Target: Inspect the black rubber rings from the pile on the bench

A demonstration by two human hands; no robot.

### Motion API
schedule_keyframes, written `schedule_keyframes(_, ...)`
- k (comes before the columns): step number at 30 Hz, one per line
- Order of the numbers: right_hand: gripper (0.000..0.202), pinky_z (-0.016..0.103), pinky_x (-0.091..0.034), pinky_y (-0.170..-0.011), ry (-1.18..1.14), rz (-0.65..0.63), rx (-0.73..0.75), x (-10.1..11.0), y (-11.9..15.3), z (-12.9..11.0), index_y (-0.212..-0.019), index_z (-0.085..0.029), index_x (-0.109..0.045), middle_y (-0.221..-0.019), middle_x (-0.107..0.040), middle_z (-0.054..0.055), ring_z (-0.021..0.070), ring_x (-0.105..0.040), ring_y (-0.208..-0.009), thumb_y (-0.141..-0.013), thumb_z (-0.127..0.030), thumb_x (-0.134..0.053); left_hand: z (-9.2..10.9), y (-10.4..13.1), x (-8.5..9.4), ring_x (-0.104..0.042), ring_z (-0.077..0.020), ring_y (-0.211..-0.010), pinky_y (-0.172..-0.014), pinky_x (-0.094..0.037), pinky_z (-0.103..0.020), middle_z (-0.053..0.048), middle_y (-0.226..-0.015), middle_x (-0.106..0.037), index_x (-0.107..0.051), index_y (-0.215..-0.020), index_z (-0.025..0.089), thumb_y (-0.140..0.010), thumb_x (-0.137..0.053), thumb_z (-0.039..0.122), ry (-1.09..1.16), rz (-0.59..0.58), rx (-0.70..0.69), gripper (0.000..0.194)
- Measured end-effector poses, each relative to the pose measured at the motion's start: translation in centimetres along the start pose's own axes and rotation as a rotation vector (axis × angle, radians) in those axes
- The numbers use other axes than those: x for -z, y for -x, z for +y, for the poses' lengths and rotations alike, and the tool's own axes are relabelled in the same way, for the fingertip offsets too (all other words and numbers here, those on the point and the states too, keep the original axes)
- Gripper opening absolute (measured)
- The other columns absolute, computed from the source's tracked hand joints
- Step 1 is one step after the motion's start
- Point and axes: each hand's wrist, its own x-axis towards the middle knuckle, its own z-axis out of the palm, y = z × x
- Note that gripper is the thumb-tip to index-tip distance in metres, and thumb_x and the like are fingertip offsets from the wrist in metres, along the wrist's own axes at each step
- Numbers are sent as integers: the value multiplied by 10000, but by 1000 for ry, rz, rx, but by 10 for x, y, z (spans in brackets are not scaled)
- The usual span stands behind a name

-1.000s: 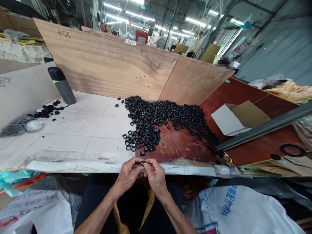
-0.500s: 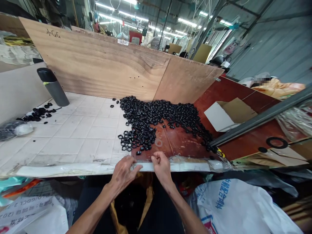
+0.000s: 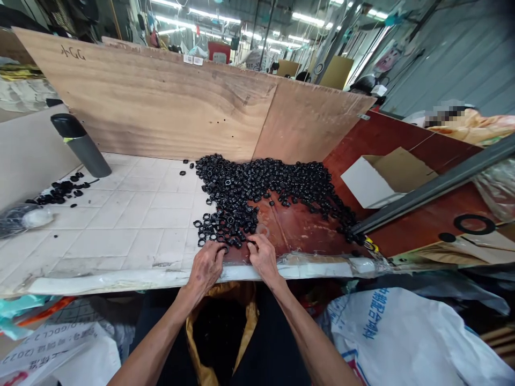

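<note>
A wide heap of small black rings (image 3: 257,182) lies on the table, partly on white paper and partly on the red-brown surface (image 3: 289,230). My left hand (image 3: 207,264) is at the heap's front edge, fingers pinched at a black ring (image 3: 223,249). Just to its right, my right hand (image 3: 262,256) has curled fingers touching the front of the heap; whatever lies between its fingertips is too small to make out. Below the table edge, an open yellow-brown bag (image 3: 251,321) with dark contents sits between my legs.
A dark bottle (image 3: 86,149) leans at the left near loose black pieces (image 3: 64,190). An upright wooden board (image 3: 177,107) closes the back. At the right are an open carton (image 3: 372,185) and a slanting metal bar (image 3: 442,182). White sacks (image 3: 402,332) lie below.
Both hands have moved forward from the table's front edge to the heap. The left thumb and fingers have closed at a ring. More of the bag's opening shows.
</note>
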Motion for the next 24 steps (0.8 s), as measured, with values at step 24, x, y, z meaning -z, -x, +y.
schedule_keyframes(24, 317, 381, -601, -857, -821, -34, -321, -13, 18, -44, -1125, -204, -703, -1118, -745, 100, 223, -718, -938, -838, -335, -737, 7, -6, 8, -685, -137, -761, -704, -569, -249, -15, -873, -701, -639, -999, 172, -837, -686, 284, 765, -118, 273, 202)
